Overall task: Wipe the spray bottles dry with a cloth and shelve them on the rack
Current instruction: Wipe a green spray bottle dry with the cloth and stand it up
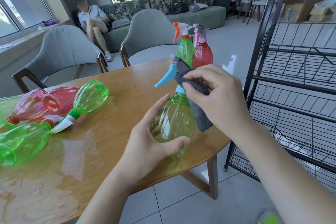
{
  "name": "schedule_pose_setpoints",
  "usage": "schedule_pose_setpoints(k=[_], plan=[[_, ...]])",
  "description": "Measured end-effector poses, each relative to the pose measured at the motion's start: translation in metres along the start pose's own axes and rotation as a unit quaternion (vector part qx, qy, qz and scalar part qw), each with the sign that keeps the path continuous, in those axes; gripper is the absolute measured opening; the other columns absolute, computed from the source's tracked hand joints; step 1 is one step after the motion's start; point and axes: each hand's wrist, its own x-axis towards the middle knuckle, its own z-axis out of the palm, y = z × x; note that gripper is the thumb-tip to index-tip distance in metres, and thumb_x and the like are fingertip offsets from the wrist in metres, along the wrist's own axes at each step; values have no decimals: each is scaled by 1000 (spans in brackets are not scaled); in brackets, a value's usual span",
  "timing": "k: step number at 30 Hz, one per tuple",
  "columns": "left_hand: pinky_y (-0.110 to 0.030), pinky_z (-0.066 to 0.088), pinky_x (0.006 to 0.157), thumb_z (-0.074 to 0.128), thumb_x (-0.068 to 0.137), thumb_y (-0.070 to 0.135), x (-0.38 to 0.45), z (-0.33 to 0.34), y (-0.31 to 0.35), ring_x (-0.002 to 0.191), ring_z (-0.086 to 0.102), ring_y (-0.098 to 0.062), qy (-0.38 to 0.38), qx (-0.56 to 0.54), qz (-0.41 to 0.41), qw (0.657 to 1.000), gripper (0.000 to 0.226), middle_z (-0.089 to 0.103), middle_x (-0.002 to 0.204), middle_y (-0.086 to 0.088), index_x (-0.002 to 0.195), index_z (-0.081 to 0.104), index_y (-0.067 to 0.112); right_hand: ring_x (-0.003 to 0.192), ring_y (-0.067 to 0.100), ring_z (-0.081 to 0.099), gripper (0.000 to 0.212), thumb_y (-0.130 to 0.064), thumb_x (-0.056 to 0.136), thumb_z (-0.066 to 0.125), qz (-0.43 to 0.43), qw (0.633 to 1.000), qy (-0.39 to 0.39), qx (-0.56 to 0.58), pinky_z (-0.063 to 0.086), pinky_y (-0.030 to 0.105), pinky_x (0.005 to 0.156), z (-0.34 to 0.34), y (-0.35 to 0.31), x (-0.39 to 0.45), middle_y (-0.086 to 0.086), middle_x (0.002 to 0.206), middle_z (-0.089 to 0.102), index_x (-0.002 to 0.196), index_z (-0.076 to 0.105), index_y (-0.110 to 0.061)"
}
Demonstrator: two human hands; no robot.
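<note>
Head view: left hand (145, 143) fingers round green bottle (172, 122), neck hidden under right hand (216, 96)'s pinched cloth (200, 114).

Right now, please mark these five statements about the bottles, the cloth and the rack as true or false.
1. The left hand holds a green bottle with a blue trigger. True.
2. The right hand presses a grey cloth near the neck of that bottle. True.
3. Every bottle on the table stands upright. False: several green and red bottles lie on their sides at the left; only two stand upright at the far edge.
4. Bottles already stand on the black wire rack. False: no bottle shows on its visible shelves.
5. The tabletop looks dry. False: a wet sheen spreads across it.
</note>
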Motion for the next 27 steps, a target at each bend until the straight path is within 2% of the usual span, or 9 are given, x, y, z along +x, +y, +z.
schedule_pose_setpoints(k=[5, 10, 12, 16, 21, 23, 27], plan=[[-19, 44, 113, 96, 68, 34, 0, 2, 1, 134, 57, 1, 1, -7, -1, 1000, 100, 61, 143, 28, 155, 46, 42, 86, 11, 68, 10, -14, 93, 75, 48, 994, 90, -24, 60, 36, 79, 1, 13, -1, -9, 94, 66, 103, 77, -13], [-11, 43, 106, 95, 69, 32, -1, 0, 1, 135, 56, 2, 5, -10, 0, 1000, 99, 61, 143, 26, 155, 46, 39, 94, 13, 72, 14, -12, 93, 76, 31, 998, 8, 51, 62, 37, 82, 3, 9, -9, -5, 103, 72, 106, 77, -12], [-15, 45, 109, 95, 69, 32, -1, 1, 2, 136, 57, -1, 5, -15, 0, 1000, 99, 61, 145, 24, 155, 46, 39, 93, 12, 72, 14, -11, 92, 77, 40, 998, 6, 51, 61, 36, 82, 1, 11, -9, -7, 103, 72, 106, 77, -13], [-19, 49, 107, 95, 70, 27, -3, 3, 1, 133, 60, -4, 15, -32, -11, 999, 97, 63, 144, 20, 154, 48, 41, 86, 9, 68, 10, -9, 92, 76, 81, 995, 63, 6, 58, 29, 79, 3, 21, -13, -10, 94, 67, 101, 76, -13], [-20, 51, 105, 94, 71, 25, -4, 8, 3, 132, 60, -3, 31, -60, -33, 997, 94, 62, 143, 21, 150, 48, 47, 89, 10, 70, 8, -15, 94, 75, 178, 982, 58, 30, 58, 37, 84, 0, 44, -23, -6, 94, 74, 102, 76, -16], [-26, 51, 110, 94, 74, 29, 2, 10, 6, 135, 56, 1, 31, -61, -41, 997, 91, 59, 144, 26, 148, 47, 52, 88, 8, 70, 8, -14, 94, 75, 213, 974, 61, 48, 58, 37, 85, -4, 50, -25, -8, 93, 75, 101, 76, -17], [-41, 48, 115, 91, 76, 39, 34, 21, 8, 139, 52, -4, 19, -56, -58, 997, 89, 53, 148, 25, 146, 40, 62, 83, 2, 68, 8, -13, 94, 75, 255, 963, 71, 58, 57, 27, 81, -19, 63, -25, -14, 87, 74, 96, 74, -22]])
